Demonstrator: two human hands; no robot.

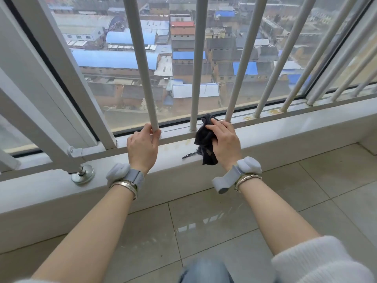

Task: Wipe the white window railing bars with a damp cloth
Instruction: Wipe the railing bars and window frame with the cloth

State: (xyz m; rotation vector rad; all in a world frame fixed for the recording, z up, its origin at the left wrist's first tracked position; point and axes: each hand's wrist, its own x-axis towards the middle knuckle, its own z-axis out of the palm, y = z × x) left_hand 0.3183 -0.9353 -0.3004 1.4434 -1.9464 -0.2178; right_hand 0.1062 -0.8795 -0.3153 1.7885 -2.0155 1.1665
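The left hand [142, 149] is gripping the foot of one white railing bar [142, 64], its fingers curling around the bar just above the point where it is meeting the sill [51, 180]. The right hand [223, 142] is clutching a dark cloth [205, 139], bunched under the palm and fingers; the cloth is spilling out to the left of that hand and hanging below it over the sill's edge, with a loose strand trailing on the sill beside it. The upper tip of the cloth is poking up past the fingertips, sitting between the two bars nearest that hand: the middle bar [199, 64] is standing just to the left of the cloth, and the next bar [242, 64] is rising just beyond the knuckles, close to the hand. Whether the cloth is actually touching either bar cannot be told. Both wrists are wearing grey strapped bands [133, 177] and bracelets.
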